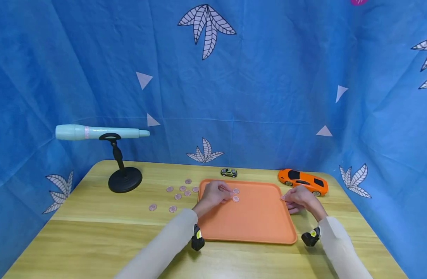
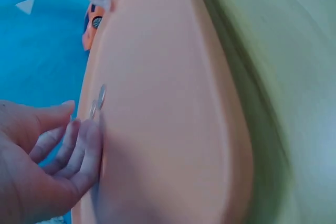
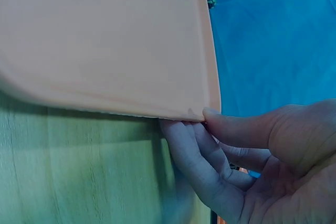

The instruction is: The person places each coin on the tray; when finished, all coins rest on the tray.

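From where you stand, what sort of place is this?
Probably a small indoor booth for staged tabletop activities: blue leaf-patterned fabric hangs behind and beside a wood-grain table with an orange tray. What lies beyond is out of view.

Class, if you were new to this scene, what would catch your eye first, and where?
Probably the orange tray on the wooden table, its right rim pinched by the right hand, two coins on it beside the left hand. Next, the light-blue microphone on a black stand at far left, then the orange toy sports car just beyond the right hand.
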Demonstrator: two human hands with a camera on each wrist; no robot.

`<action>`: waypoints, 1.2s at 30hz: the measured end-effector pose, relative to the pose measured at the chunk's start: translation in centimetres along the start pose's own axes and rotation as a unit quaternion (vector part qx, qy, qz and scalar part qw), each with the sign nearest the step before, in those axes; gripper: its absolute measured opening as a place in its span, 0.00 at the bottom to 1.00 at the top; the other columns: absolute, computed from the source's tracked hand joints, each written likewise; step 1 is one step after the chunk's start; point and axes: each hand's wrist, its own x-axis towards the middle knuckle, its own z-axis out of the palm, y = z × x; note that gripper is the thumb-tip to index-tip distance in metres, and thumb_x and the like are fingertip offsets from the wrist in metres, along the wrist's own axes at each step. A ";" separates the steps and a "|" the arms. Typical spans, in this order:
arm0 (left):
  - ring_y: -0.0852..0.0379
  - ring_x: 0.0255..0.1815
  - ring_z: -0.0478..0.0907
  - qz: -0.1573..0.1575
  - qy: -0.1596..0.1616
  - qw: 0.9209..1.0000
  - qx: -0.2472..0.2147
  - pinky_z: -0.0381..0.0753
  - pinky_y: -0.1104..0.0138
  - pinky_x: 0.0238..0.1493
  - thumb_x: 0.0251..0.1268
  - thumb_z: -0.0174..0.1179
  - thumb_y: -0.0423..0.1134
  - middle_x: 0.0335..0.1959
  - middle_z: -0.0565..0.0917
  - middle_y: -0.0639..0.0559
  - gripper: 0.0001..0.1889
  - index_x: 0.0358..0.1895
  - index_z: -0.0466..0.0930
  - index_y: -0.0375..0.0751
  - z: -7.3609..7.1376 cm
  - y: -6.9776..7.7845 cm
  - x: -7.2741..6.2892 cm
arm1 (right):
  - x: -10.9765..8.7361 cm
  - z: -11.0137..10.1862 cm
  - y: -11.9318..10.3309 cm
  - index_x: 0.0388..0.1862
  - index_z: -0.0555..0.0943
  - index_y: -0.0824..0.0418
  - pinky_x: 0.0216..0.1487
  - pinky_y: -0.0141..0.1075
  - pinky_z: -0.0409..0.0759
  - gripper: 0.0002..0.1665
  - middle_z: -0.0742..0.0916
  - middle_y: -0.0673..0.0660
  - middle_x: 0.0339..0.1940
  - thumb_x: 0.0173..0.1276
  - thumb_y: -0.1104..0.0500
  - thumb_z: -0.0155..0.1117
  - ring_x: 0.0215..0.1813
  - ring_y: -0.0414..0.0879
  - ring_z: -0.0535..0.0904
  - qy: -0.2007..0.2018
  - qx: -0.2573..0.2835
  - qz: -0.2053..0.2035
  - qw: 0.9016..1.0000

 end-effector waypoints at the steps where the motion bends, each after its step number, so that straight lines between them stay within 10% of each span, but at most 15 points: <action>1: 0.45 0.33 0.88 0.003 -0.006 1.000 -0.010 0.89 0.63 0.34 0.64 0.71 0.28 0.32 0.87 0.44 0.04 0.39 0.87 0.32 -0.5 -0.1 0.0 | 0.0 0.0 0.1 0.42 0.84 0.73 0.36 0.43 0.90 0.09 0.88 0.56 0.24 0.77 0.65 0.64 0.26 0.44 0.88 -0.003 0.001 -0.003 1.000; 15: 0.35 0.43 0.86 0.037 0.022 0.998 -0.037 0.90 0.53 0.42 0.72 0.66 0.31 0.40 0.86 0.42 0.10 0.50 0.84 0.31 -7.7 -0.8 -0.1 | 0.4 -0.2 0.5 0.44 0.84 0.73 0.37 0.43 0.90 0.09 0.89 0.56 0.25 0.77 0.65 0.63 0.27 0.44 0.89 -0.013 0.010 0.003 1.000; 36: 0.41 0.48 0.83 0.011 0.080 0.991 0.103 0.83 0.58 0.46 0.71 0.65 0.31 0.44 0.86 0.37 0.12 0.52 0.83 0.28 -17.4 -5.7 -1.6 | -0.1 0.4 0.3 0.41 0.84 0.69 0.35 0.41 0.90 0.09 0.87 0.54 0.24 0.79 0.64 0.61 0.25 0.43 0.86 -0.002 -0.001 -0.008 1.000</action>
